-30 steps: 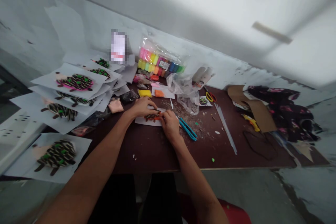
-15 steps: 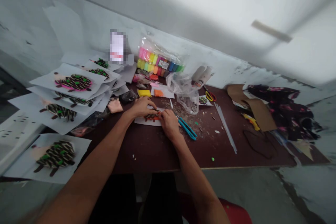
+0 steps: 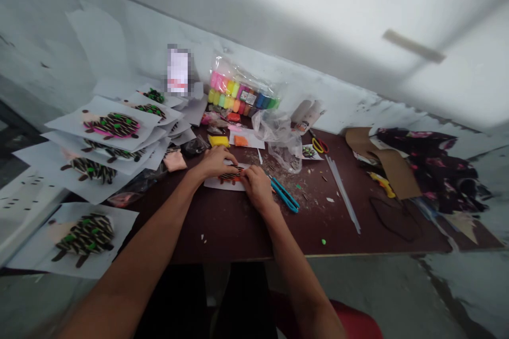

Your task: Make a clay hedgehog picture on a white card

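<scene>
On a dark brown wooden bench, the left hand and right hand grasp a striped orange-and-black clay piece from both sides; it lies on a white paper card. Just right of the card lie teal-handled scissors. Beyond the card, a crumpled clear plastic bag holds something too small to tell, and farther off a clear plastic packet holds rows of pink, yellow, green and blue clay bars.
</scene>
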### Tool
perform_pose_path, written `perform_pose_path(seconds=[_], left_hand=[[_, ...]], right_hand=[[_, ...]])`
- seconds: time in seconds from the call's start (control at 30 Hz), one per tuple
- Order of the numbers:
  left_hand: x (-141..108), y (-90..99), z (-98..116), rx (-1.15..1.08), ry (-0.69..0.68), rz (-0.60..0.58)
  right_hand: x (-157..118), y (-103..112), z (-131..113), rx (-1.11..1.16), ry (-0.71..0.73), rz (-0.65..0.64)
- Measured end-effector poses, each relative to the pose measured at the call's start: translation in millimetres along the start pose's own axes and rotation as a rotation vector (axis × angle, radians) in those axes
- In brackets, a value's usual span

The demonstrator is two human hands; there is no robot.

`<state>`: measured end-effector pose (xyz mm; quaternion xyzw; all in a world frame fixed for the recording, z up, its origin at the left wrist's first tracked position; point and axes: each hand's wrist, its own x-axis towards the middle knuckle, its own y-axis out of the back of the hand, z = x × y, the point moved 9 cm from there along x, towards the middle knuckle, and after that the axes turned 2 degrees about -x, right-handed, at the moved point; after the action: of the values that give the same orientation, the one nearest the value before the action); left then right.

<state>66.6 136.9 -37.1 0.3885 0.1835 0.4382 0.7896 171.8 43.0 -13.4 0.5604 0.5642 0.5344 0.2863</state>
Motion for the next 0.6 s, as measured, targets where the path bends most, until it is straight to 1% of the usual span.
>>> perform_pose_path(seconds=[0.2,0.33,0.47,0.6], left_hand=[[1.1,2.5,-1.4,-0.030,-0.012,0.006],[3.2,3.0,-1.8,-0.027,-0.020,0.018],[6.8,2.5,-8.8,-0.080,-0.013,0.057],[8.9,2.7,-14.7,-0.078,-0.019,0.100]], right_hand=[[-3.5,3.6,-3.9,-0.021,-0.013,0.013],[-4.8,10.7,2.3,-0.032,-0.085,0.060],[-9.7,24.5,27.9,-0.071,-0.261,0.138],[-26.4,37.1,58.4,-0.099,-0.412,0.166]])
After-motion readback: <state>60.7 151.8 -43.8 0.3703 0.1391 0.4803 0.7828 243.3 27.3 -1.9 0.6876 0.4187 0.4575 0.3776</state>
